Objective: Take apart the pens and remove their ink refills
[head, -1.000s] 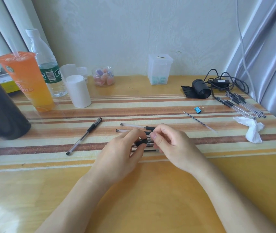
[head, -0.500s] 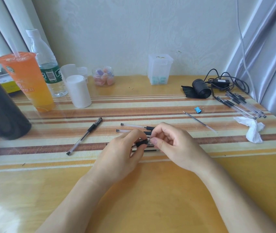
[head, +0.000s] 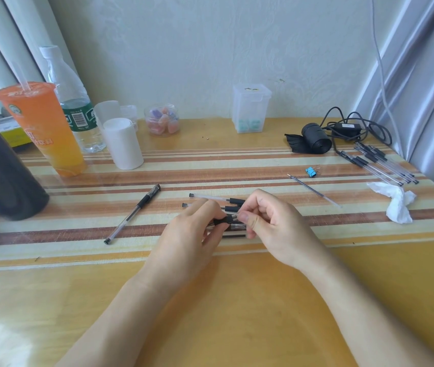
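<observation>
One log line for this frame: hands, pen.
step: disassembly | left hand: grips pen | right hand: pinches its tip | refill: one loose on table

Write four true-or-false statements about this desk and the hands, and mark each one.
1. The left hand and right hand both hold one pen. True.
2. The blue binder clip lies left of the hands. False: it lies to their right, near the loose refill.
3. A lone pen lies on the table left of the hands. True.
4. The right hand holds the crumpled tissue. False: it lies on the table at far right, untouched.
</observation>
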